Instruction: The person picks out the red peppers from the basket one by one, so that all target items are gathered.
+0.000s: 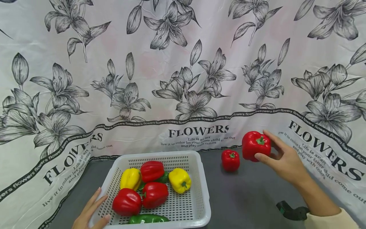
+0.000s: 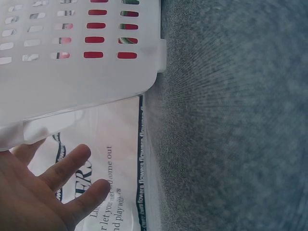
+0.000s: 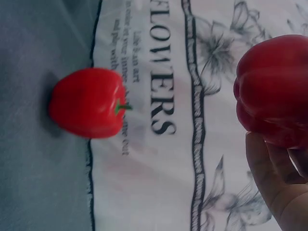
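My right hand (image 1: pixel 286 162) grips a red bell pepper (image 1: pixel 254 147) between thumb and fingers, raised above the table; the right wrist view shows the same held bell pepper (image 3: pixel 276 91). Just left of it, a second red bell pepper (image 1: pixel 230 161) stands on the table, stem up. At the near left corner of a white plastic basket (image 1: pixel 197 187), my left hand (image 1: pixel 91 213) rests against the rim with fingers spread. Inside the basket lie several red bell peppers (image 1: pixel 127 202), a yellow bell pepper (image 1: pixel 180 180), another yellow bell pepper (image 1: pixel 130 179) and a long green pepper (image 1: pixel 148 218).
A dark grey tabletop (image 1: pixel 243 197) carries everything. A flower-printed curtain (image 1: pixel 183 95) hangs behind and along both sides. Beside the right forearm lies a black curved object (image 1: pixel 293 211), perhaps a strap; its kind is unclear.
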`<state>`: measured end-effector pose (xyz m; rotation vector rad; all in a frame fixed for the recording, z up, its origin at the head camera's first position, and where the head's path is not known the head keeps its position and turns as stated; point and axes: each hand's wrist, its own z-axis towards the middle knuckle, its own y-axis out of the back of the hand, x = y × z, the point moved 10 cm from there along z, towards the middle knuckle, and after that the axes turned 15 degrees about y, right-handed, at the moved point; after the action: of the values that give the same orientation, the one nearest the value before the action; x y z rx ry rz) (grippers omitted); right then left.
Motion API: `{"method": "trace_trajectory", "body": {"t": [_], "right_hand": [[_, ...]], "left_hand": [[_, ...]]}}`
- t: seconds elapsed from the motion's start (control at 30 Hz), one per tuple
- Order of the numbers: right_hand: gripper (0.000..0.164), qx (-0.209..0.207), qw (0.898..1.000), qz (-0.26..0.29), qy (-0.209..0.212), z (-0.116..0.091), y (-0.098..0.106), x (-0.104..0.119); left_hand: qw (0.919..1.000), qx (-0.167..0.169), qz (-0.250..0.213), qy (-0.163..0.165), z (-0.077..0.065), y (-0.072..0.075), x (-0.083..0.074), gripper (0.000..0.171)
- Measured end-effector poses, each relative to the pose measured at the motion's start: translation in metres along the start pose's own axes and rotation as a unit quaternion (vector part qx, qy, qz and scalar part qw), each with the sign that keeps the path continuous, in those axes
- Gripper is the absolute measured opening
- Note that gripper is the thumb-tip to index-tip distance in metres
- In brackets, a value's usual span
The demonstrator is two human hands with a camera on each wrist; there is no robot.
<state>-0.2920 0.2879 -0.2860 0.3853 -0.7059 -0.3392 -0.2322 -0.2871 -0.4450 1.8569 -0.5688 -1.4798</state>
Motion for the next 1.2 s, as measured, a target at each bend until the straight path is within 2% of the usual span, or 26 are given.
{"method": "trace_trajectory", "body": {"t": [0.13, 0.33, 0.5, 0.63, 0.87, 1.2], "right_hand": [[0.078, 0.007, 1.000, -0.023, -0.012, -0.002, 0.004, -0.016], [0.077, 0.018, 0.999, -0.042, -0.025, -0.004, 0.006, -0.041], [0.078, 0.033, 0.996, -0.048, -0.069, -0.009, 0.006, -0.063], [0.080, 0.039, 0.994, -0.046, -0.094, -0.013, 0.006, -0.080], [0.082, 0.053, 0.992, -0.036, -0.111, -0.019, 0.002, -0.106], [0.086, 0.074, 0.986, 0.006, -0.152, -0.029, -0.008, -0.142]], "left_hand": [[0.9999, 0.004, 0.005, 0.010, 0.001, -0.002, 0.001, 0.069], [1.0000, 0.000, 0.005, 0.002, 0.000, -0.001, 0.001, 0.068], [1.0000, -0.004, -0.002, -0.005, 0.000, -0.001, 0.001, 0.067], [0.9999, -0.010, 0.004, -0.006, 0.000, 0.000, 0.000, 0.067], [0.9996, -0.021, 0.007, -0.017, -0.001, 0.003, -0.001, 0.066], [0.9999, 0.004, 0.009, 0.008, 0.001, 0.002, 0.002, 0.069]]}}
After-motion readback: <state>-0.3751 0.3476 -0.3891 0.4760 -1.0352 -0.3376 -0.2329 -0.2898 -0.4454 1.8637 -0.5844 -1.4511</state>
